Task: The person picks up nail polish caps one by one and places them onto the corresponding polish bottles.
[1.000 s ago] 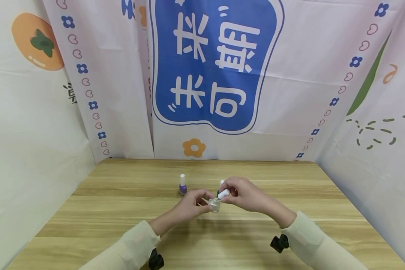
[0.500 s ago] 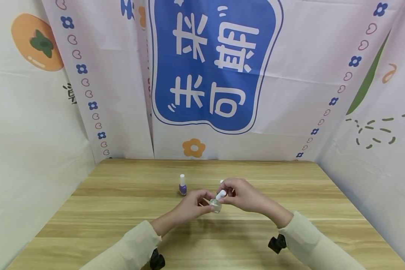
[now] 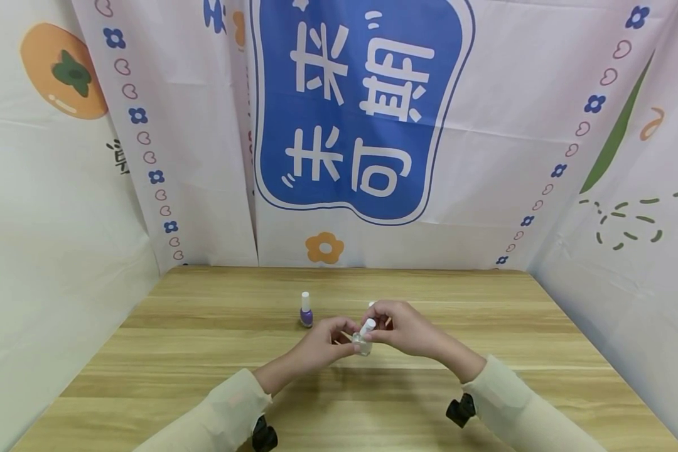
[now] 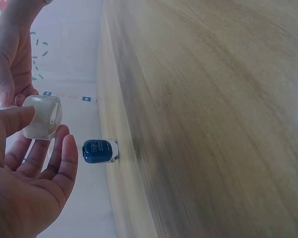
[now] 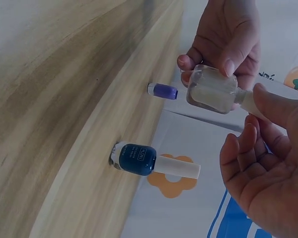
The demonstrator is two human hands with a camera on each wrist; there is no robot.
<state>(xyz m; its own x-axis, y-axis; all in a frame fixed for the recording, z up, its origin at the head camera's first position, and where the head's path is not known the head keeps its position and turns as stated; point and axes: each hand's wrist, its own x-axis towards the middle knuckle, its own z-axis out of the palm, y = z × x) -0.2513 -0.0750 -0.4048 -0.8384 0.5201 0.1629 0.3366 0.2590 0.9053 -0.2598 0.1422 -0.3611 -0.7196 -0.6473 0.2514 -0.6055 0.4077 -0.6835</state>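
Above the table, my left hand (image 3: 324,343) pinches a clear glass nail polish bottle (image 5: 212,91) with pale contents between thumb and fingers. The fingers of my right hand (image 3: 409,328) pinch its white cap (image 3: 367,325), which sits at the bottle's neck, tilted to the right. Whether the cap is fully seated is hard to tell. A dark teal nail polish bottle (image 5: 135,158) with a white cap stands upright behind my right hand, mostly hidden in the head view. Farther left, a purple nail polish bottle (image 3: 306,315) stands upright, also white-capped.
The wood-grain table (image 3: 203,351) runs back to a white printed cloth (image 3: 486,188) at the rear. Similar cloth sides rise at left and right. A small black wrist camera (image 3: 460,410) hangs under each sleeve.
The white cap has come down and left onto the bottle's neck and stands more upright. My right hand has shifted slightly left; the left hand has moved slightly right with the bottle.
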